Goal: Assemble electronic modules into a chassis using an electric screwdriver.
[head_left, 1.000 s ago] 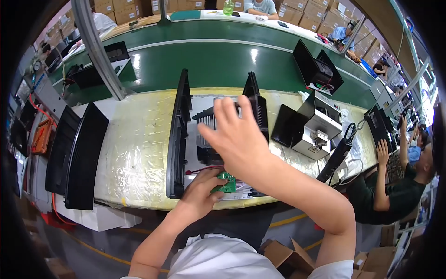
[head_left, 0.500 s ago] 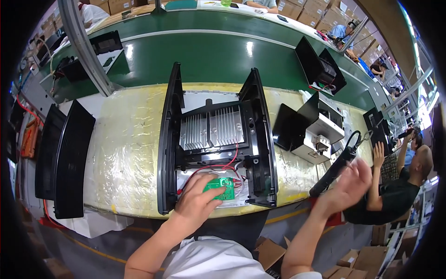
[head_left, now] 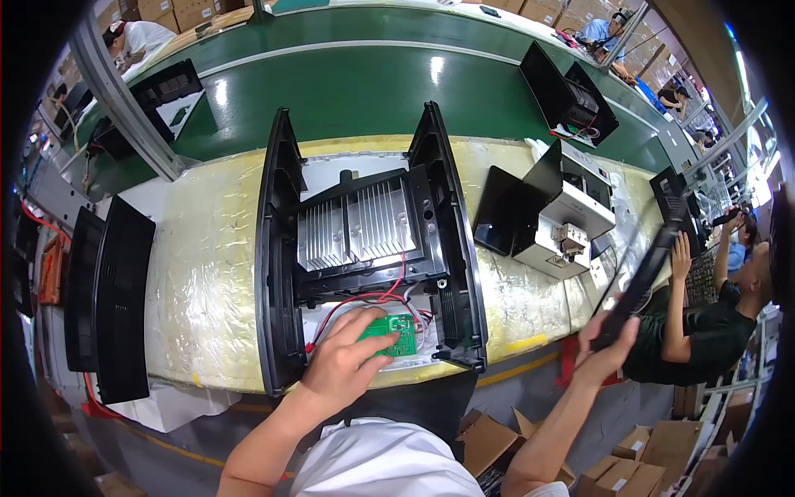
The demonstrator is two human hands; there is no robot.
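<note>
An open black plastic housing [head_left: 277, 248] lies on the plastic-wrapped bench in front of me, with a ribbed silver heat sink [head_left: 356, 232] inside and red and white wires below it. My left hand [head_left: 339, 369] presses a small green circuit board [head_left: 396, 335] at the housing's near end, fingers on the board's left part. My right hand [head_left: 609, 348] is off the bench's right end, closed around the lower end of a long black panel [head_left: 650, 269] that slants up to the right.
Two black panels [head_left: 108, 298] stand on edge at the left. A white and black unit [head_left: 551, 219] sits right of the housing. A green conveyor [head_left: 348, 83] runs behind the bench. A person in a dark shirt [head_left: 704, 331] works at the right. Cardboard boxes [head_left: 497, 443] lie below.
My right hand swung from above the housing out to the right and took hold of the long black panel. The left hand stayed on the green board.
</note>
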